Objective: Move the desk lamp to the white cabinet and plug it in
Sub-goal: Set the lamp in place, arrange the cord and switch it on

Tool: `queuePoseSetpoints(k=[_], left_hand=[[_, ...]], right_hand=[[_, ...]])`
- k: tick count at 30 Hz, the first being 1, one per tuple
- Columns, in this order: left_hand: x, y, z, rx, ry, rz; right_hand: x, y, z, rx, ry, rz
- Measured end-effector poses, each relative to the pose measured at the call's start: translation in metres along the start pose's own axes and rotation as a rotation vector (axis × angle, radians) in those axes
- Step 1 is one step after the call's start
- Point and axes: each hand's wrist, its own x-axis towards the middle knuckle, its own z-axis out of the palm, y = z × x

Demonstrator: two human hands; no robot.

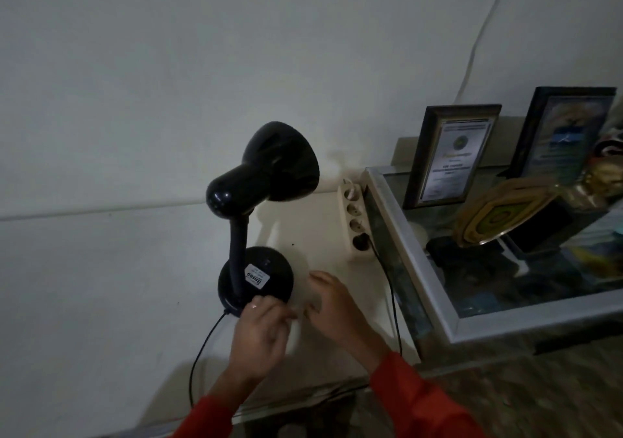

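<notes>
Already the black metal desk lamp (259, 222) is stood on the white cabinet top (320, 228), corded to the cream power strip (355, 222); the left hand (261, 333) touches its base with fingers loose, the right hand (332, 302) is held apart, empty, for steadying.

framed certificate (445, 161) text blurred, unreadable

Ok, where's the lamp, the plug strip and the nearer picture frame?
desk lamp (256, 277): head view, on its round base.
power strip (355, 222): head view, on its middle sockets.
picture frame (448, 157): head view, on its glass front.
</notes>
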Motion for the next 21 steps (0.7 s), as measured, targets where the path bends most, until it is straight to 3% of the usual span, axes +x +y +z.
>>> queuePoseSetpoints(k=[3, 6, 10, 16, 21], left_hand=[[-0.017, -0.02, -0.011, -0.003, 0.225, -0.267], [-0.01, -0.041, -0.018, 0.011, 0.21, -0.45], [0.011, -0.065, -0.026, 0.061, 0.05, -0.421], [0.019, -0.075, -0.036, 0.135, -0.064, -0.262], [0.008, -0.079, -0.047, 0.065, -0.158, -0.328]], right_hand=[[-0.001, -0.008, 0.016, 0.05, -0.041, 0.022], [-0.003, -0.015, 0.031, 0.084, -0.056, 0.068], [-0.009, -0.029, 0.048, 0.074, 0.011, 0.138], [-0.02, -0.046, 0.064, 0.101, 0.073, 0.237], [-0.034, -0.056, 0.061, 0.15, 0.29, 0.232]])
